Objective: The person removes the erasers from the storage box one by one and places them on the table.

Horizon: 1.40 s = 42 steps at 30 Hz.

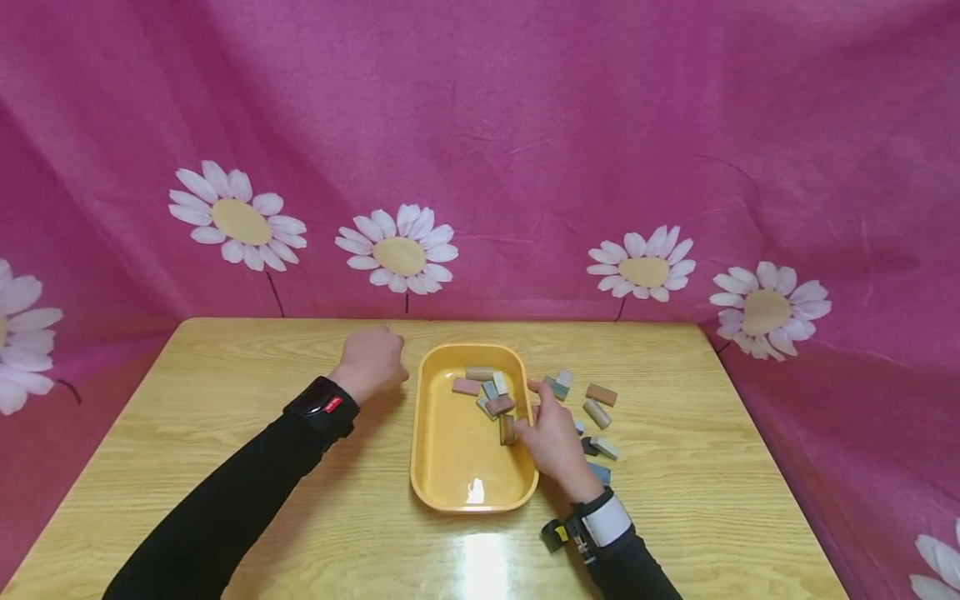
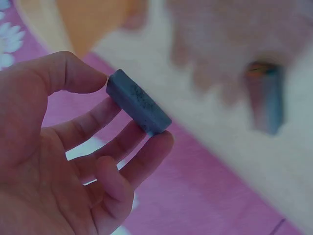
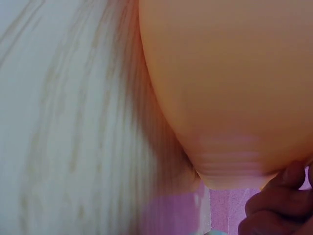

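I am pinching a blue block (image 2: 138, 102) in my left hand (image 1: 370, 360), thumb on one long face and fingertips under the other, hovering at nine o'clock of the tray (image 1: 438, 475). My right hand (image 1: 553, 437) is resting at the tray's three o'clock rim, fingers curled round a brown block (image 1: 507, 428) just inside. More blocks (image 1: 483, 388) are lying in the tray toward twelve o'clock; others (image 1: 600, 402) are sitting loose on the table (image 1: 225, 400) at three o'clock. The blue block looks light, hard and smooth, likely a bit slippery, so I am judging the long flat sides the surest hold.
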### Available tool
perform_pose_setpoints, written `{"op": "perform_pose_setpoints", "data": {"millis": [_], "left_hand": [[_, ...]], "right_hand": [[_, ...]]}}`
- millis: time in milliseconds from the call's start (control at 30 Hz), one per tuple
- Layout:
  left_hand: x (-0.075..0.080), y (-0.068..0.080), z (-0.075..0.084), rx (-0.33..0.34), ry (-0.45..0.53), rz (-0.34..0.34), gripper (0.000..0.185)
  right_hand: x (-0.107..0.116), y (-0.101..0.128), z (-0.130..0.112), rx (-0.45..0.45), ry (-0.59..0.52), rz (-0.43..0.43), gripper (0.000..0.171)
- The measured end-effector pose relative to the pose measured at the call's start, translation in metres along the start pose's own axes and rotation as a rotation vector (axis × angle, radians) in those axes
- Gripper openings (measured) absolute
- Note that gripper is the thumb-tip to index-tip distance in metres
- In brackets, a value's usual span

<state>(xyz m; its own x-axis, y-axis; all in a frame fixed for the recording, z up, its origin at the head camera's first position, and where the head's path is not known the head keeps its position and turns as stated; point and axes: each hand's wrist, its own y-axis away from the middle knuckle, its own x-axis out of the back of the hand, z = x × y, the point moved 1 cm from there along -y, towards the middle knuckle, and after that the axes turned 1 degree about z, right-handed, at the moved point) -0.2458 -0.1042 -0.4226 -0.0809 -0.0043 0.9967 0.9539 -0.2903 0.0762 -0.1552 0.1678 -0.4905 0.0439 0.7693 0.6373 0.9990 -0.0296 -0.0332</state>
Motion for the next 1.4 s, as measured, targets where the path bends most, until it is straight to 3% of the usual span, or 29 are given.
{"op": "perform_pose_setpoints", "data": {"millis": [233, 500, 700, 867, 1000, 1167, 1400], "left_hand": [[-0.02, -0.002, -0.011, 0.035, -0.025, -0.058, 0.032], [-0.03, 0.002, -0.012, 0.024, -0.017, -0.066, 0.02], [-0.027, 0.004, -0.012, 0.037, 0.009, -0.074, 0.024], [-0.014, 0.0, -0.006, 0.029, 0.031, -0.047, 0.025], [0.004, -0.004, 0.012, 0.003, 0.063, 0.04, 0.019], [0.024, -0.003, 0.051, -0.079, 0.078, 0.121, 0.02], [0.03, -0.004, 0.101, -0.196, 0.135, -0.019, 0.015]], "right_hand": [[0.0, 0.001, 0.0, 0.004, -0.016, 0.004, 0.064], [-0.001, 0.0, 0.001, 0.009, 0.003, 0.013, 0.064], [0.0, 0.0, 0.001, 0.005, 0.004, 0.011, 0.063], [0.0, 0.0, 0.002, 0.009, 0.004, 0.006, 0.063], [0.0, -0.001, 0.002, 0.005, 0.006, 0.006, 0.064], [0.001, -0.001, 0.001, -0.002, 0.006, 0.003, 0.064], [0.001, 0.001, 0.0, -0.002, 0.02, 0.005, 0.065]]}}
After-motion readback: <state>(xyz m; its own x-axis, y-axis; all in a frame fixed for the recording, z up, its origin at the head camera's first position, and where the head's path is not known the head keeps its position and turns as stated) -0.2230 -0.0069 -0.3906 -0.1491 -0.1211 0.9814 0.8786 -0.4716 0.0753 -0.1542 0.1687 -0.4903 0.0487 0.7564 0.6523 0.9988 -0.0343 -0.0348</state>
